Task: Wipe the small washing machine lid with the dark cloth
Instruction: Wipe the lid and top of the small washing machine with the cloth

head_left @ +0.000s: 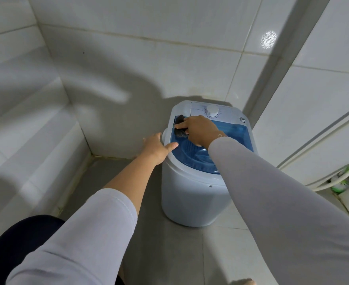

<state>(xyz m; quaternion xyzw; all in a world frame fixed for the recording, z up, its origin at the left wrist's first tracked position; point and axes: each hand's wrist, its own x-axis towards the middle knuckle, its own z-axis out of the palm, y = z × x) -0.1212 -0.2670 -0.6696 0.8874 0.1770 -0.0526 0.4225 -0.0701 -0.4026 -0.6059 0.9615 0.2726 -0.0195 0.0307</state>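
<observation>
A small white washing machine [190, 194] stands on the floor by the tiled wall. Its translucent blue lid [234, 133] is down. My right hand [200, 129] presses a dark cloth [180, 128] onto the lid's far left corner, just in front of the white control panel with its round dial [211, 111]. My left hand [156, 148] rests on the machine's left rim, its thumb lying on the lid's near left edge and its fingers spread over the side.
White tiled walls [128, 68] close in behind and to the left, meeting in a corner. A white door or panel [323, 120] stands to the right, with hoses and a green object [342, 177] low beside it. Grey floor tiles [169, 254] lie in front.
</observation>
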